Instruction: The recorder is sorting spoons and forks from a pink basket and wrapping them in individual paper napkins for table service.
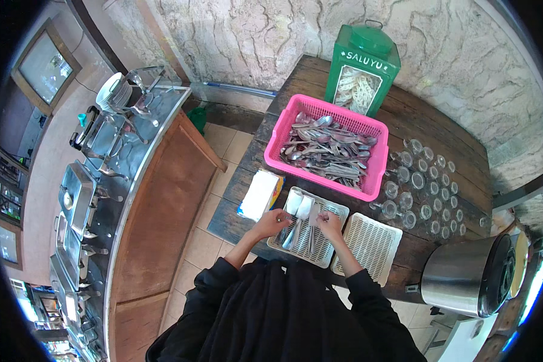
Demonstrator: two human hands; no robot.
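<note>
Both of my hands are over a white plastic basket [324, 254] at the table's near edge. In it lie spoons and forks [291, 236] in bundles, their upper ends wrapped in white paper napkins [304, 207]. My right hand [329, 225] pinches the edge of a napkin around one bundle. My left hand [273, 223] is at the basket's left side, fingers curled; whether it holds anything is unclear. Left of the basket sits a pack of white napkins [259, 192]. Beyond it stands a pink plastic basket [326, 184] full of loose metal spoons and forks.
A second white basket [371, 244] lies to the right. Behind it stand several glass cups [417, 180]. A green tin [366, 68] stands by the wall, a large steel container [457, 276] at the right edge. A counter [138, 163] with chafing dishes and plates runs along the left.
</note>
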